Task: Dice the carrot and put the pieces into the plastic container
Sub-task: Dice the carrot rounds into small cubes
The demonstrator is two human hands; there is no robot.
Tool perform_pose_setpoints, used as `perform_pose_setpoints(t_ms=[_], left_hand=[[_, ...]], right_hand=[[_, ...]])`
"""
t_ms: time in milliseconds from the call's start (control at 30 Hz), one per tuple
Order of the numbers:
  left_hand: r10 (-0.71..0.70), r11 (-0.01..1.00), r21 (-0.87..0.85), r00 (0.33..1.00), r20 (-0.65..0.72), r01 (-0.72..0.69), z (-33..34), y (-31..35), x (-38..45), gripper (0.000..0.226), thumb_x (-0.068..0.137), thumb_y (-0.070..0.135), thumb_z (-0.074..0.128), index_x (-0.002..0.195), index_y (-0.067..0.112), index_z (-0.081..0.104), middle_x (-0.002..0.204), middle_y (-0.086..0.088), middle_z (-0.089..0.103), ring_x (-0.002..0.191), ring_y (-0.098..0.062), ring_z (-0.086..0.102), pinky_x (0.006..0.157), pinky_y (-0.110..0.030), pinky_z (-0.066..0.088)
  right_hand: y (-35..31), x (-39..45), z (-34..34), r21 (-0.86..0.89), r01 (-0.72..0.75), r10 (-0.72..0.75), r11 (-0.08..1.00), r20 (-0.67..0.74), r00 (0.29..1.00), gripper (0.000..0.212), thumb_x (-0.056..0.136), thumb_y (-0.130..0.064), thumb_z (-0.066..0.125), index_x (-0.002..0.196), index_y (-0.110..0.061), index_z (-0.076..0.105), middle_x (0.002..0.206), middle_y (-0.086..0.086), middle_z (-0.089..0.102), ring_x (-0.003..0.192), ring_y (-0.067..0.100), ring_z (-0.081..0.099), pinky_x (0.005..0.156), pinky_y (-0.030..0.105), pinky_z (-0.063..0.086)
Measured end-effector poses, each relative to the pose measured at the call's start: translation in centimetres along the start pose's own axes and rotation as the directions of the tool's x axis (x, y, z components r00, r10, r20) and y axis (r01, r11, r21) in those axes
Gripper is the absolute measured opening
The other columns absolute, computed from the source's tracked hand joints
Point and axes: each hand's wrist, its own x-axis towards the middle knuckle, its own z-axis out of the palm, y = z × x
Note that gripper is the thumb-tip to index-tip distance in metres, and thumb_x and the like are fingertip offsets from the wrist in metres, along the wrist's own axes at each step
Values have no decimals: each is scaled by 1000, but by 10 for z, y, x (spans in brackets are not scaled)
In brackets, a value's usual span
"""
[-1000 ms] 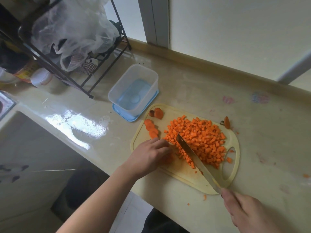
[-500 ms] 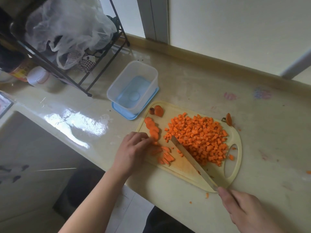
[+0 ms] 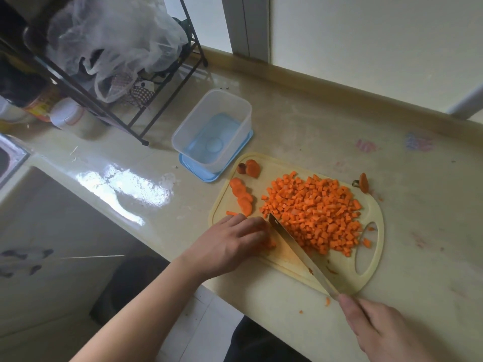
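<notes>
Table [image 3: 326, 121]: pale glossy surface running along a light wall, with faint pink and blue marks at the far right and a few orange crumbs near its front edge.

Wire rack [image 3: 104, 100]: black frame at the far left corner of the table, carrying crumpled translucent plastic bags [image 3: 115, 40]; jars stand under and beside it, labels unreadable.

Cutting board [image 3: 295, 257]: pale yellow plastic with an oval handle slot at its right end, lying flat near the table's front edge.

Plastic container [image 3: 224, 108]: clear, rectangular, upright, nothing inside; it stands on its blue lid [image 3: 209, 176], just beyond the board's far left corner.

Diced carrot [image 3: 316, 212]: a broad heap of small orange cubes covering the board's middle and right, all of it on the board, none in the container.

Left hand [image 3: 230, 244]: palm down at the board's near left side, fingers curled over orange carrot pieces that show only at the fingertips; its grip is clamped on them.

Right hand [image 3: 384, 327]: lower right, off the board; its grip is wrapped around the handle of the knife, forefinger toward the blade.

Knife [image 3: 295, 246]: long steel blade slanting from the right hand up to the left hand's fingertips, lying along the near edge of the heap.

Carrot slices [image 3: 241, 195]: overlapping row of rounds at the board's left edge.

Carrot ends: one [image 3: 252, 168] at the board's far left corner, another [image 3: 363, 182] at its far right rim.
</notes>
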Motion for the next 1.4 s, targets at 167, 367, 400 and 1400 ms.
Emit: perform_pose_setpoints(t_ms=[167,367,400,1400], left_hand=[[-89,996,-2,995,-47,89,3,10,7,33,104,34,49,114,12,72,123,-11,64,93,-29,61,77,-39,53],[-237,971,-41,950,-202,234,18,35,9,30,98,36,58,106,12,74,107,-9,67,89,-25,59,77,-36,47],[-269,963,-73,932,-243,259,23,42,9,27,98,33,62,104,10,74,106,-9,67,90,-23,58,78,-35,47],[-241,969,-140,915,-323,206,53,58,3,20,89,7,78,109,3,76,114,-12,70,106,-31,64,88,-41,55]], right_hand=[[2,-1,1,27,-6,6,1000,5,1000,51,76,-60,38,60,-15,55,50,1,58,48,6,52,54,22,42],[5,0,9,-9,32,-32,999,-31,999,47,87,-54,42,70,-16,64,61,-4,66,60,4,59,60,21,45],[6,1,11,-33,36,-37,999,-45,998,44,89,-50,45,73,-14,66,65,-2,67,65,3,60,64,21,45],[-5,-2,2,-63,114,-112,991,43,993,75,78,-77,33,78,-8,63,69,5,66,64,11,59,67,23,45]])
